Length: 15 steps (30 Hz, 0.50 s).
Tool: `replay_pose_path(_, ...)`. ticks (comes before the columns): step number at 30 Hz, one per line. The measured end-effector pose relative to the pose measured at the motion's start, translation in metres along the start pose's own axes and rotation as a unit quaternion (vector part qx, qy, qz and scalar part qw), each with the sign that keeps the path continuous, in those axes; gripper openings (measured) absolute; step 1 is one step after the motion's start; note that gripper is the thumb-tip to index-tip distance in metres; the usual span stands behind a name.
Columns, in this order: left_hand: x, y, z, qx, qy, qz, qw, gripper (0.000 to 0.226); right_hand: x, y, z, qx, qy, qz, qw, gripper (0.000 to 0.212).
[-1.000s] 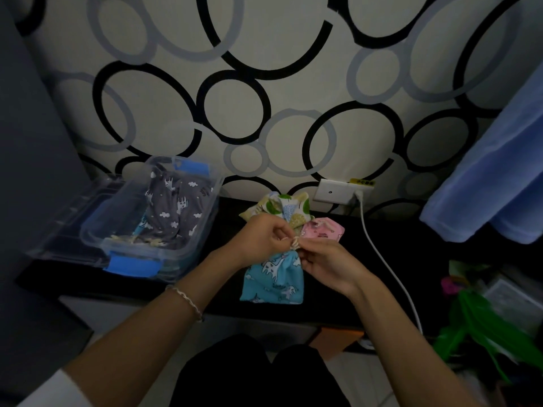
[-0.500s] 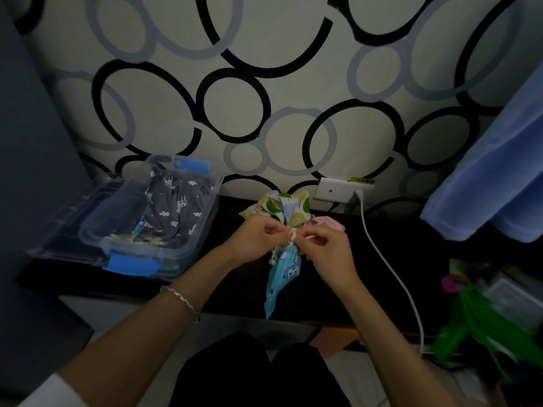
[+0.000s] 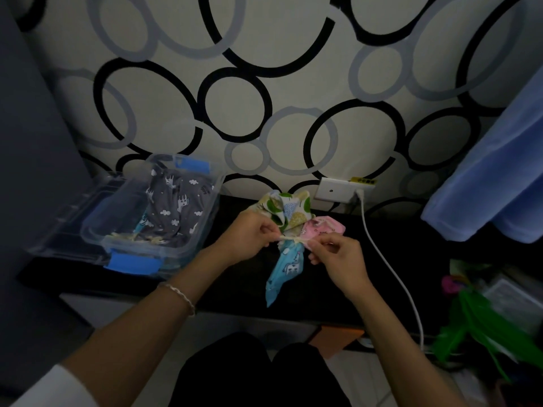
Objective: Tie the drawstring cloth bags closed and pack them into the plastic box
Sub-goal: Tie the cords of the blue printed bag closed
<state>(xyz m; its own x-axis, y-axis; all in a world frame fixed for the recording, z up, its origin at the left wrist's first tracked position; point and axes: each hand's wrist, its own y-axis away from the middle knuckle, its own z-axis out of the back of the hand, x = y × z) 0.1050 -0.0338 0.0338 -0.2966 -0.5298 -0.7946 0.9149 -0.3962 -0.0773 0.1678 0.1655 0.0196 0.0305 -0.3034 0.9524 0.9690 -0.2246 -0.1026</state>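
A light blue cloth bag (image 3: 285,268) with white animal prints hangs over the dark shelf, its neck gathered. My left hand (image 3: 249,236) pinches one end of its pale drawstring (image 3: 289,238) and my right hand (image 3: 332,254) pinches the other end, the cord stretched between them. Behind the hands lie a green-leaf patterned bag (image 3: 286,210) and a pink bag (image 3: 324,227). The clear plastic box (image 3: 188,248) with blue latches stands at the left, holding a dark grey printed bag (image 3: 176,210) and other cloth under it.
The box's clear lid (image 3: 67,210) lies left of the box. A white cable (image 3: 388,268) runs from the wall socket (image 3: 335,189) down past my right hand. Blue cloth (image 3: 493,171) hangs at the right. Green and pink clutter (image 3: 482,324) sits at the lower right.
The blue bag went from lying spread flat to hanging bunched and narrow. My hands have moved apart, drawing the string out sideways at the bag's neck.
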Motion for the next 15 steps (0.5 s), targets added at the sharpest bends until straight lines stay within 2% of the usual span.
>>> replay_pose_path(3, 0.006, 0.001, -0.013, 0.005, -0.018, -0.008, 1.0, 0.013, 0.001, 0.002, -0.004, 0.029, -0.041, -0.003, 0.999, 0.005)
replay_pose_path(7, 0.01, 0.002, -0.035, 0.018, 0.002, 0.028, 0.999, 0.014, 0.0, 0.009, -0.005, 0.078, -0.017, 0.015, 0.997, 0.003)
replay_pose_path(10, 0.01, 0.003, -0.044, -0.016, 0.107, 0.087, 0.99, 0.01, -0.002, 0.012, -0.005, 0.102, -0.018, -0.009, 0.995, 0.01)
replay_pose_path(13, 0.011, 0.006, -0.047, -0.023, 0.15, 0.07, 0.986, 0.016, 0.0, 0.011, -0.005, 0.097, -0.027, -0.026, 0.995, 0.021)
replay_pose_path(15, 0.007, 0.009, -0.049, -0.039, 0.151, 0.052, 0.986, 0.011, 0.002, 0.009, -0.008, 0.077, -0.026, -0.03, 0.996, 0.028)
